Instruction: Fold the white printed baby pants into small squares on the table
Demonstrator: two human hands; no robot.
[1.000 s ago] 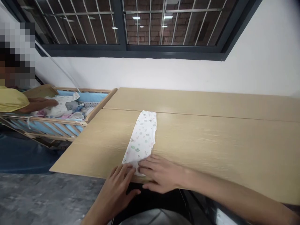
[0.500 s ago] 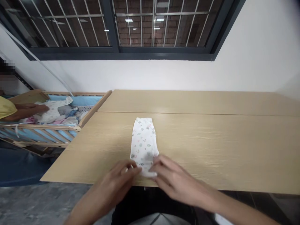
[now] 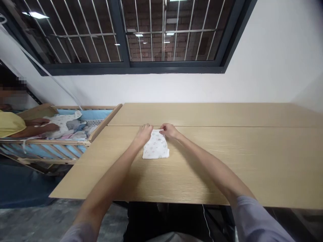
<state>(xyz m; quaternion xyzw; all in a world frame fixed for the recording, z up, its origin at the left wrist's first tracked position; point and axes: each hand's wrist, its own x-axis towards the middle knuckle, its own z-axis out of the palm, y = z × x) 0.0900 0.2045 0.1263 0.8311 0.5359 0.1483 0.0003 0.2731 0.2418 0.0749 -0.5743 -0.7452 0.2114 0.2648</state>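
Observation:
A small white baby garment with a scattered print lies folded on the wooden table, its fold edge towards me. My left hand is at its far left corner with fingers curled on the cloth; the fingertips are partly hidden. At the far right corner, my right hand pinches the cloth edge between thumb and fingers. Both forearms reach across the table on either side of the garment.
To the left stands a wooden crib with blue lining, holding a pile of baby clothes. Another person in a yellow sleeve handles a white garment there. Behind the table are a white wall and a barred window.
My hands have moved from the garment's near end to its far end. The garment, longer before, is now folded over to about half its length. The view has tilted up slightly.

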